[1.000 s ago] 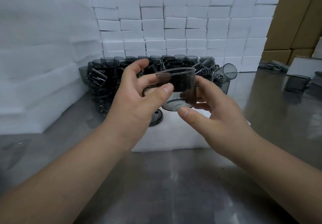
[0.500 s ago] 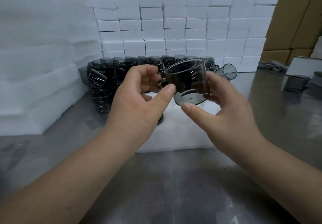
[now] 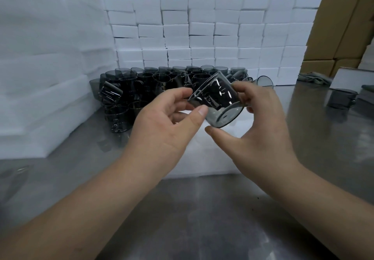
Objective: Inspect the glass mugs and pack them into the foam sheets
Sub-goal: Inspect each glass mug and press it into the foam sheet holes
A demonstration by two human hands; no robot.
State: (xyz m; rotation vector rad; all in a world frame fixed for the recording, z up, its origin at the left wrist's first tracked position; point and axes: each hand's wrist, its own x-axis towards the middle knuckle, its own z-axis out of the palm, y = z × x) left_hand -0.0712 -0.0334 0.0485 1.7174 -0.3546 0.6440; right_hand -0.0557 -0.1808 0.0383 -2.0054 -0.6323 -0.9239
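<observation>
Left hand (image 3: 162,126) pinches rim of tilted glass mug (image 3: 218,102); right hand (image 3: 257,130) cups its far side, thumb seemingly clear; foam sheet (image 3: 202,158) beneath hands.

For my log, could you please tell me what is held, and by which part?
A tilted mug: the left hand pinches its rim end, and the right hand grips the wall near its base.

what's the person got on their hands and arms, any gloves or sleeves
No gloves: the left hand and right hand are bare, with short trimmed nails. No rings, watch or wristband show. The left forearm and right forearm are bare to the frame's edge, so no sleeves are in view.
</observation>
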